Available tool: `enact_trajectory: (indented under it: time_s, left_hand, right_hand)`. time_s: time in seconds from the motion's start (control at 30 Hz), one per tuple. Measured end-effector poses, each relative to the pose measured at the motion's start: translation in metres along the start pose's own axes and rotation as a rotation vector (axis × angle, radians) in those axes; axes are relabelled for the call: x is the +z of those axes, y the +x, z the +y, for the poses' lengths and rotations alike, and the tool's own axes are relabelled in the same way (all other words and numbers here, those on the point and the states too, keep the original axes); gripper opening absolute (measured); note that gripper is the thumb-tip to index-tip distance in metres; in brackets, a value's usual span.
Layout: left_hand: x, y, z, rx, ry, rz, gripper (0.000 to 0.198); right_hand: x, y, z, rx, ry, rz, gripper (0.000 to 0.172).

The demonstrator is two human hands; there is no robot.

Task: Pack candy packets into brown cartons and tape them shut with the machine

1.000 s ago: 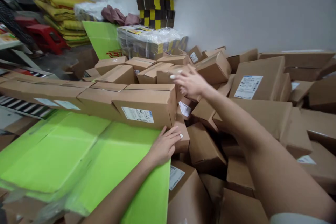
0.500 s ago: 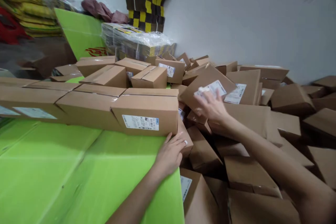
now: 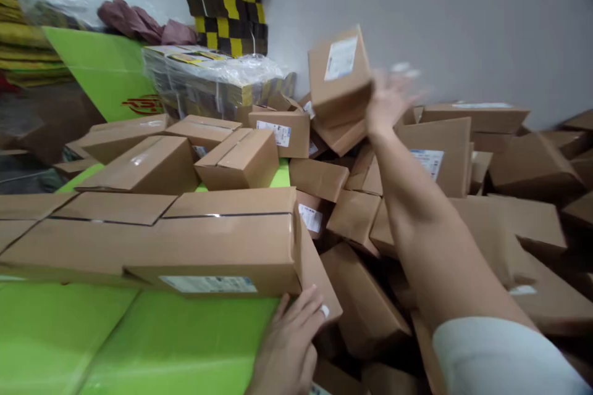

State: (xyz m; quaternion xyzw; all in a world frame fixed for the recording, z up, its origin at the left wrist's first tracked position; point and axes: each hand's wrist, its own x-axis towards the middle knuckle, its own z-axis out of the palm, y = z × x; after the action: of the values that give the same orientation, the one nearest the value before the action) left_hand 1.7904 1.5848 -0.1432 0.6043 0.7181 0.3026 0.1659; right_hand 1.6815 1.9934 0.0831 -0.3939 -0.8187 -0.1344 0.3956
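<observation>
My left hand (image 3: 291,339) lies with fingers stretched out on the edge of a bright green surface (image 3: 194,333). Its fingertips are by the lower corner of a labelled cardboard box (image 3: 222,253), the end one in a row, and a box (image 3: 317,278) below it. Farther off, my right hand (image 3: 389,102) is raised over the pile, blurred, with fingers spread to the right. Just left of it a small cardboard box (image 3: 340,74) with a white label is tilted up above the other boxes. Whether hand and box touch is unclear. A small white patch shows on each hand.
A heap of loose cardboard boxes (image 3: 365,296) fills the right side. More boxes (image 3: 241,157) stand behind the row. Plastic-wrapped goods (image 3: 208,83), a green panel (image 3: 102,74) and a black-and-yellow stack (image 3: 227,0) are by the pale wall (image 3: 440,24).
My right hand has moved up and away from its place against a labelled box in the pile. A labelled box is now raised beside it. The view has shifted; my left hand stays at the green edge.
</observation>
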Motion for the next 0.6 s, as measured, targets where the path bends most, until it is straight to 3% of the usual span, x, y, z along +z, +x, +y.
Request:
enact_trajectory:
  time_s: [0.03, 0.07, 0.1, 0.17, 0.27, 0.33, 0.37, 0.47, 0.53, 0.6]
  left_hand:
    - [0.004, -0.001, -0.004, 0.016, 0.003, 0.01, 0.072]
    - [0.008, -0.001, -0.007, 0.031, 0.007, 0.02, 0.071]
    - [0.012, -0.001, -0.01, 0.054, 0.015, 0.025, 0.067]
    - [0.02, 0.0, -0.015, 0.093, 0.047, 0.015, 0.059]
    - [0.032, 0.005, -0.021, 0.129, 0.097, -0.006, 0.047]
    - [0.041, 0.008, -0.026, 0.144, 0.116, 0.003, 0.044]
    - [0.046, 0.009, -0.029, 0.169, 0.124, 0.007, 0.045]
    - [0.058, 0.011, -0.039, 0.242, 0.145, 0.036, 0.048]
    - [0.056, 0.012, -0.039, 0.259, 0.118, 0.038, 0.047]
    - [0.046, 0.012, -0.031, 0.214, 0.057, 0.02, 0.047]
  right_hand:
    - [0.001, 0.021, -0.016, 0.145, 0.023, 0.071, 0.052]
    - [0.001, 0.033, -0.037, 0.165, 0.046, 0.097, 0.053]
    - [0.002, 0.035, -0.062, 0.044, 0.079, 0.068, 0.054]
    - [0.002, 0.014, -0.123, -0.484, 0.174, -0.102, 0.053]
    - [0.005, -0.05, -0.219, -1.221, 0.369, -0.357, 0.048]
    - [0.011, -0.092, -0.27, -1.521, 0.408, -0.515, 0.046]
    - [0.016, -0.109, -0.287, -1.591, 0.375, -0.597, 0.043]
    - [0.03, -0.139, -0.303, -1.599, 0.204, -0.716, 0.033]
    - [0.031, -0.137, -0.283, -1.594, 0.148, -0.647, 0.038]
    - [0.018, -0.111, -0.244, -1.575, 0.124, -0.538, 0.052]
